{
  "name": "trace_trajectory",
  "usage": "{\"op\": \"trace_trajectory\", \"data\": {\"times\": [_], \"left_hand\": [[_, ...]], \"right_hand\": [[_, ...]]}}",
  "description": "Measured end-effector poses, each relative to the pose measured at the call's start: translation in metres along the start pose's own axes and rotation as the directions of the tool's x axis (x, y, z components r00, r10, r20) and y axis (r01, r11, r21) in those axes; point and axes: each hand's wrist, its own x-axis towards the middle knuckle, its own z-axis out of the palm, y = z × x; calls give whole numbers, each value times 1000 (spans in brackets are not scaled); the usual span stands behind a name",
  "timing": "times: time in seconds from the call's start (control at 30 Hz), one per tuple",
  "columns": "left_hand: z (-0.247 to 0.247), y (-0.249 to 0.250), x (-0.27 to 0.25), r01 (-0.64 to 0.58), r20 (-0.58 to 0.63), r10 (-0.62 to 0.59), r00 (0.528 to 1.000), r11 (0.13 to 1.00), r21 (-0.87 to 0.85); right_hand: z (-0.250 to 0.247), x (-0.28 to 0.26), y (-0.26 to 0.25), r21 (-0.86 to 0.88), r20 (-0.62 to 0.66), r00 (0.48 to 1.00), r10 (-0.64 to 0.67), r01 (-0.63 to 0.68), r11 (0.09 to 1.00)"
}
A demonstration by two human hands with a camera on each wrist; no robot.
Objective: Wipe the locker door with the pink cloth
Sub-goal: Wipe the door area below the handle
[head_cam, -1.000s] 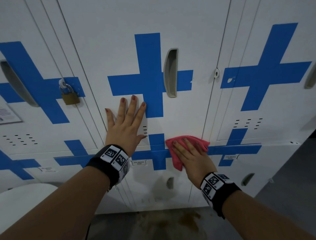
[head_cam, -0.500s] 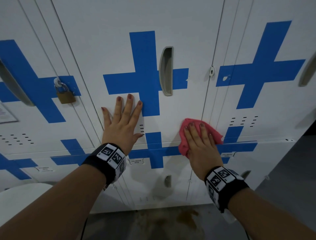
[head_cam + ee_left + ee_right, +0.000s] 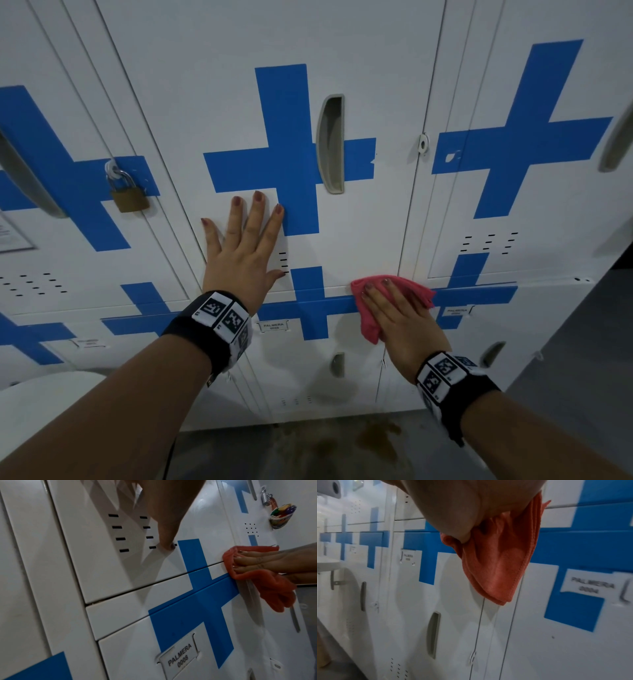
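Observation:
The white locker door with a blue cross and a grey recessed handle fills the middle of the head view. My left hand lies flat on it with fingers spread, just left of the cross. My right hand presses the pink cloth flat against the door's bottom right corner, over the seam to the locker below. In the left wrist view the cloth is bunched under straight fingers. From the right wrist, a fold of the cloth hangs below the palm.
A brass padlock hangs on the locker to the left. The name tag sits on the lower locker, whose handle is below it. More lockers stand to the right. A stained grey floor lies beneath.
My right hand has slid the cloth from the door's right edge down and slightly left to the bottom seam. The left hand has stayed flat in place.

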Motion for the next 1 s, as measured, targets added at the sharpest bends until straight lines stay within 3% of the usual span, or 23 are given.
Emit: {"op": "trace_trajectory", "data": {"times": [0.17, 0.3, 0.47, 0.63, 0.87, 1.0], "left_hand": [[2, -1, 0, -10, -15, 10, 1000, 1000, 4], [3, -1, 0, -11, -18, 11, 1000, 1000, 9], [3, 0, 0, -3, -9, 3, 1000, 1000, 4], [1, 1, -1, 1, 0, -1, 1000, 1000, 4], [2, 0, -1, -1, -7, 1, 1000, 1000, 4], [3, 0, -1, -6, -14, 6, 1000, 1000, 3]], "right_hand": [[-12, -7, 14, -31, 38, 992, 123, -122, 992], [-32, 3, 9, 21, -32, 983, 182, -181, 983], [-42, 21, -11, 137, -43, 992, 120, -113, 984], [-22, 11, -5, 83, 12, 1000, 20, -21, 996], [-4, -11, 10, 89, 139, 981, 134, -147, 985], [-14, -12, 8, 85, 148, 974, 173, -187, 979]]}}
